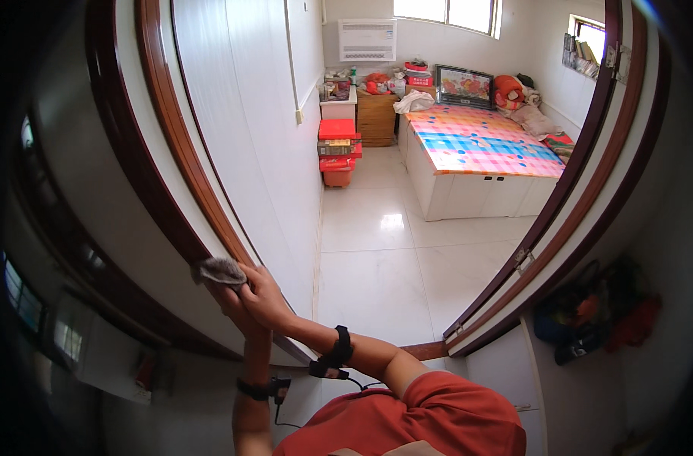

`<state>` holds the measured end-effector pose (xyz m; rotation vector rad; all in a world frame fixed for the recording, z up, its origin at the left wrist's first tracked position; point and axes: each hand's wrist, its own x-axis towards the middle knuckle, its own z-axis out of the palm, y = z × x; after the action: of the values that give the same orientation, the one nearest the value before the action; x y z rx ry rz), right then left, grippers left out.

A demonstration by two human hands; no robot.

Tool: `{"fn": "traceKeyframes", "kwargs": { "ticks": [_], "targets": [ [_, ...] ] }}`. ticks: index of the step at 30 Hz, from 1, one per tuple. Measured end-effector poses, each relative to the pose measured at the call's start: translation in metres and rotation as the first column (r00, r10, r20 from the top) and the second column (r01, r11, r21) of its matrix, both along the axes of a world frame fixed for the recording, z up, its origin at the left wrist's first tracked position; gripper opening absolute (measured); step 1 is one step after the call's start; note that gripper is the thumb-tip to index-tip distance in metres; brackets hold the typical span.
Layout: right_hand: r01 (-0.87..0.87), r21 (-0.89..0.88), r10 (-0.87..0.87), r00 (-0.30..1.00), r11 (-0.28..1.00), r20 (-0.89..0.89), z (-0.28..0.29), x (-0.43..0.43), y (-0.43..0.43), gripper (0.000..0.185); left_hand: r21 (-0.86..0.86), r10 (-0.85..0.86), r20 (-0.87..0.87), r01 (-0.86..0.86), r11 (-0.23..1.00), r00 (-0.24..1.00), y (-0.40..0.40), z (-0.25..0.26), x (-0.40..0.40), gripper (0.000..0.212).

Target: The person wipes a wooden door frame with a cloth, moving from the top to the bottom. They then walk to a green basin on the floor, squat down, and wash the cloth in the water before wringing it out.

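Note:
A crumpled grey cloth [223,270] lies against the dark maroon outer trim of the left door jamb [152,188]. My left hand [230,301] reaches up from below with the cloth over its fingers, which are largely hidden. Crossing from the right, my right hand [267,297] has its fingers on the cloth's right edge, close beside the brown inner strip of the jamb [193,166]. The two hands overlap at the cloth. Black straps with small wired devices are around both wrists.
The right door jamb [543,228] carries metal hinges. Beyond the doorway are a white bed base with a checked cover [483,142], stacked red boxes [337,130] and a wooden cabinet [376,119]. A brown threshold [423,350] crosses the floor. Dark bags [586,313] are at right.

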<state>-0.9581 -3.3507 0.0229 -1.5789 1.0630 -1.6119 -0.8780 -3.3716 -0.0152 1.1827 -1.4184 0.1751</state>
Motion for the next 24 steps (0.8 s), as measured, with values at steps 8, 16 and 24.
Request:
{"fn": "traceKeyframes", "kwargs": {
  "ticks": [8, 16, 24],
  "targets": [
    [0.032, -0.464, -0.003, 0.998, 0.885, 0.063, 0.078, 0.009, 0.005, 0.055, -0.298, 0.234, 0.251, -0.155, 0.942, 0.939, -0.023, 0.040, 0.023, 0.045],
    [0.092, -0.509, -0.114, 0.993, 0.856, -0.011, 0.025, 0.007, -0.002, 0.058, -0.117, 0.247, 0.231, -0.225, 0.967, 0.941, -0.030, -0.034, 0.035, 0.046],
    [0.011, -0.448, -0.091, 0.983, 0.894, -0.159, -0.031, 0.004, -0.016, 0.062, 0.192, 0.179, 0.155, -0.207, 0.959, 0.972, -0.043, -0.140, 0.031, 0.048]
  ]
}}
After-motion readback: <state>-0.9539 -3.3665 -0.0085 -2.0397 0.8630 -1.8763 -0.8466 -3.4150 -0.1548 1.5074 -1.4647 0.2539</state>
